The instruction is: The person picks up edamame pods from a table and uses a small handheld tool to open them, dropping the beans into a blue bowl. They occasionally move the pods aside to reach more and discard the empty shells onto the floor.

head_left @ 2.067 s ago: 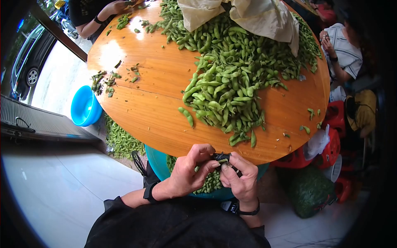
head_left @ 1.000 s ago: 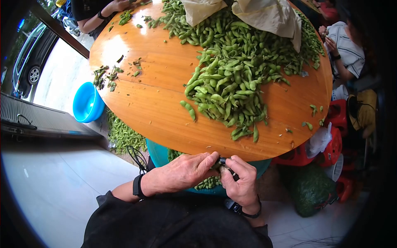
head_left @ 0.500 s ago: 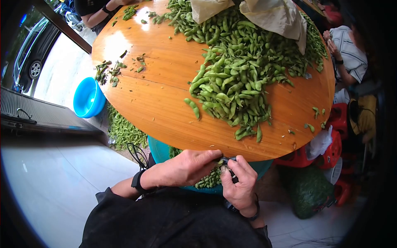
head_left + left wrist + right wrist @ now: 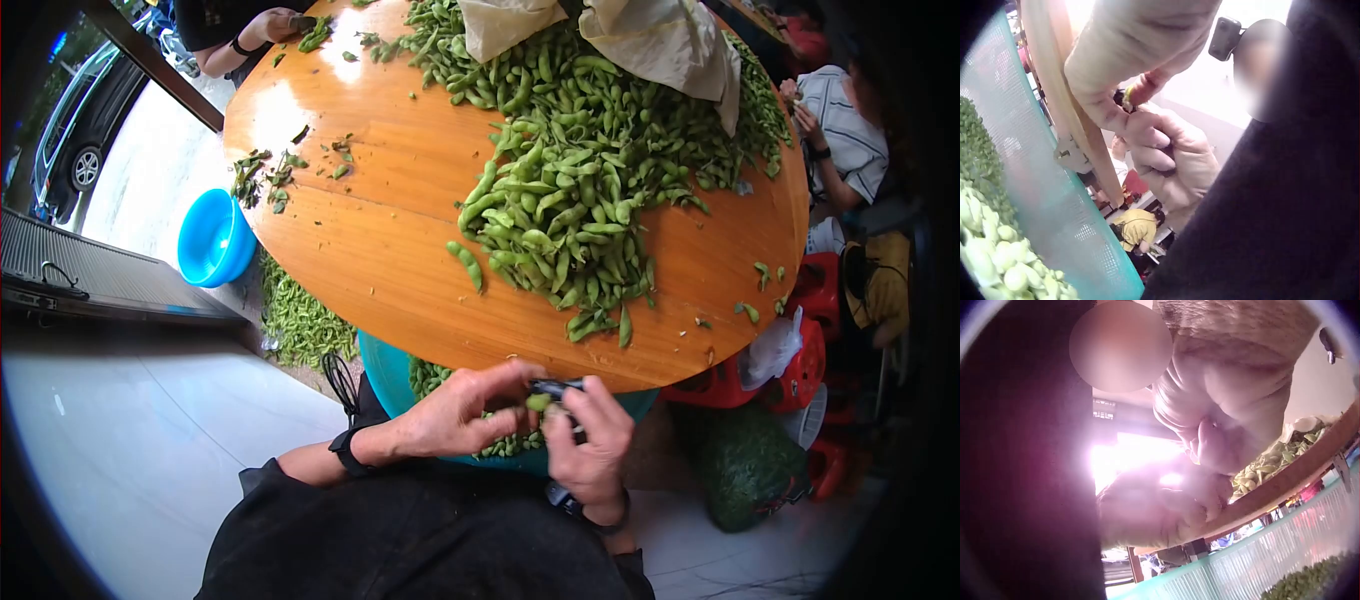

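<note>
Over a teal basket (image 4: 380,372), my two hands meet at the table's near edge. The left hand (image 4: 460,410) holds a green soybean pod (image 4: 540,402) at its fingertips, thumb and forefinger bent towards it. Curled fingers of the right hand (image 4: 592,440) grip a small black object (image 4: 556,386), which lies right at the pod. In the left wrist view a green bit (image 4: 1128,94) shows at the left thumb tip, close to the right hand's curled fingers (image 4: 1157,150). Shelled green beans (image 4: 1013,262) lie in the basket. The right wrist view hides the pod.
A big heap of soybean pods (image 4: 570,190) covers much of the round wooden table (image 4: 370,260), partly under a pale cloth (image 4: 670,55). Leaf scraps lie at left. A blue basin (image 4: 215,240), pods on the floor (image 4: 300,315) and red stools (image 4: 800,365) surround it. Other people sit across.
The left hand first reached over to the right fingers; now its thumb and forefinger have spread and drawn slightly back, so the green pod shows. The right hand stays near the same place.
</note>
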`<state>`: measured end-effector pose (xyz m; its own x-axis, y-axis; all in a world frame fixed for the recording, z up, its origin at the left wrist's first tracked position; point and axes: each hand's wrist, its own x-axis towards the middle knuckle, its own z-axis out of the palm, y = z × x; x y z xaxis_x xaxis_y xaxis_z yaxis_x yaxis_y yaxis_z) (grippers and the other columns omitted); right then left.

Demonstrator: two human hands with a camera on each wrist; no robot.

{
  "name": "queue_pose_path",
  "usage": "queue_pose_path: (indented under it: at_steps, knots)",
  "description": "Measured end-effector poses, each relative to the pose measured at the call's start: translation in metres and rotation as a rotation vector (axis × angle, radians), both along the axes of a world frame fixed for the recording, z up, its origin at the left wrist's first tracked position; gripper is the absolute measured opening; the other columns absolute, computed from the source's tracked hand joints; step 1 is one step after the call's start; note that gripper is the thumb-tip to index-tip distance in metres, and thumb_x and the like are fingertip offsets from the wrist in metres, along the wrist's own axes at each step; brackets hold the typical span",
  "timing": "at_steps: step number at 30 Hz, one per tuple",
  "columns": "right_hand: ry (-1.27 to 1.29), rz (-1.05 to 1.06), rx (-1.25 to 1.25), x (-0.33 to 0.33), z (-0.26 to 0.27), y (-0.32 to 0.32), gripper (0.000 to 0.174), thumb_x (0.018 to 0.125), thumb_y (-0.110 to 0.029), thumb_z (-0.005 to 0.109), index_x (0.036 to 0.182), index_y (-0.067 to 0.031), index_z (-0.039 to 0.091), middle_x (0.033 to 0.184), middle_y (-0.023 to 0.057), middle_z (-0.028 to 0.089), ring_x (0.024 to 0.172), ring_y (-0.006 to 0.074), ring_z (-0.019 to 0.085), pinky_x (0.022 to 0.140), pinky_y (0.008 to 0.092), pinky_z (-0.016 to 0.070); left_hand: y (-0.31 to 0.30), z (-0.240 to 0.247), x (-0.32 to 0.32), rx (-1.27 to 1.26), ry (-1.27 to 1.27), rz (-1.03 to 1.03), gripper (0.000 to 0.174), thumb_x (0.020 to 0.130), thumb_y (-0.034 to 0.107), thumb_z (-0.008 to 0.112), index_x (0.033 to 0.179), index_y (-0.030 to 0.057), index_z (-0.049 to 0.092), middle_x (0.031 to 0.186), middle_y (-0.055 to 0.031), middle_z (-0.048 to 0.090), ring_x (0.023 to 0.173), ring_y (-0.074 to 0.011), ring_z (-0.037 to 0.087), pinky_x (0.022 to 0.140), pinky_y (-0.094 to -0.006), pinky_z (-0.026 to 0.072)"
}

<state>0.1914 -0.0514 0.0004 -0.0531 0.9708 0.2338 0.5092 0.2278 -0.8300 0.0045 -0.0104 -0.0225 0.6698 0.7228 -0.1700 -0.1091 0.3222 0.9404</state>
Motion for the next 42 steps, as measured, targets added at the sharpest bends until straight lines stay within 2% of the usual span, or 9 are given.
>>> queue_pose_path:
  at_steps: [3,5,9,17,21,27,33,39,42]
  knots:
    - [-0.045,0.116,-0.130,0.054,0.020,-0.005,0.016,0.073,0.004,0.069,0.087,0.0030,0.063,0.076,0.0125,0.051,0.058,0.0256,0.054,0.052,0.0346,0.0427,0.012,0.014,-0.013,0.526,0.264,-0.238,0.023,0.088,0.002,0.064,0.111,0.0024,0.065,0.087,-0.0170,0.069,0.082,-0.0359,0.069,0.073,-0.0398,0.0557]
    - [-0.244,0.459,-0.314,0.107,0.037,-0.014,0.013,0.076,0.002,0.069,0.087,0.0015,0.063,0.078,0.0136,0.056,0.061,0.0291,0.057,0.054,0.0382,0.0446,0.025,0.027,-0.023,0.737,0.276,-0.070,0.023,0.088,0.002,0.066,0.110,0.0027,0.065,0.088,-0.0174,0.069,0.083,-0.0370,0.068,0.072,-0.0418,0.0568]
    - [-0.283,0.038,-0.551,0.141,0.047,-0.038,0.017,0.073,0.004,0.065,0.089,0.0042,0.062,0.074,0.0164,0.059,0.062,0.0329,0.059,0.056,0.0371,0.0465,0.071,0.028,-0.046,1.097,0.788,0.174,0.034,0.081,0.001,0.062,0.114,0.0083,0.066,0.102,-0.0120,0.061,0.090,-0.0319,0.064,0.070,-0.0396,0.0562]
    - [-0.099,0.131,-0.339,0.095,0.029,-0.008,0.012,0.074,0.008,0.065,0.086,0.0049,0.062,0.072,0.0137,0.059,0.058,0.0253,0.059,0.054,0.0313,0.0445,0.103,0.014,-0.042,1.308,0.911,0.321,0.033,0.079,-0.001,0.062,0.109,0.0128,0.067,0.101,-0.0093,0.057,0.093,-0.0310,0.061,0.071,-0.0378,0.0540]
    - [0.131,0.078,-0.247,0.043,0.012,0.013,0.008,0.080,0.007,0.063,0.088,0.0057,0.060,0.071,0.0115,0.056,0.057,0.0213,0.056,0.053,0.0298,0.0429,0.084,0.026,-0.042,1.002,0.679,0.195,0.029,0.080,-0.002,0.066,0.105,0.0101,0.069,0.098,-0.0100,0.061,0.089,-0.0286,0.063,0.072,-0.0354,0.0538]
    - [0.753,0.043,-0.558,-0.002,0.000,0.022,0.017,0.095,0.000,0.057,0.108,0.0093,0.062,0.069,-0.0012,0.050,0.057,0.0057,0.048,0.051,0.0237,0.0394,0.033,0.022,-0.020,-0.024,0.086,0.185,0.012,0.094,0.010,0.068,0.102,0.0004,0.068,0.085,0.0011,0.067,0.072,-0.0042,0.057,0.062,-0.0214,0.0481]
    - [1.005,0.130,-0.629,-0.001,-0.009,0.022,0.021,0.099,-0.003,0.053,0.117,0.0084,0.057,0.067,-0.0030,0.045,0.056,0.0032,0.041,0.049,0.0217,0.0333,0.020,0.005,0.000,0.056,0.031,0.305,0.009,0.093,0.005,0.068,0.099,-0.0025,0.065,0.077,-0.0050,0.067,0.066,-0.0081,0.063,0.055,-0.0224,0.0489]
    - [1.067,0.132,-0.621,0.001,-0.015,0.020,0.017,0.100,-0.003,0.053,0.113,0.0076,0.057,0.068,-0.0012,0.046,0.056,0.0038,0.041,0.049,0.0216,0.0329,0.018,0.000,0.008,0.654,0.234,0.406,0.011,0.093,0.002,0.067,0.099,-0.0022,0.059,0.076,-0.0074,0.065,0.062,-0.0100,0.064,0.051,-0.0232,0.0502]
    - [0.835,0.094,-0.502,0.000,-0.010,0.019,0.016,0.098,0.000,0.055,0.112,0.0072,0.059,0.075,0.0013,0.049,0.056,0.0047,0.044,0.048,0.0219,0.0346,0.010,0.001,0.008,0.392,0.136,0.394,0.019,0.092,0.003,0.069,0.103,0.0009,0.053,0.076,-0.0046,0.062,0.062,-0.0092,0.064,0.051,-0.0235,0.0489]
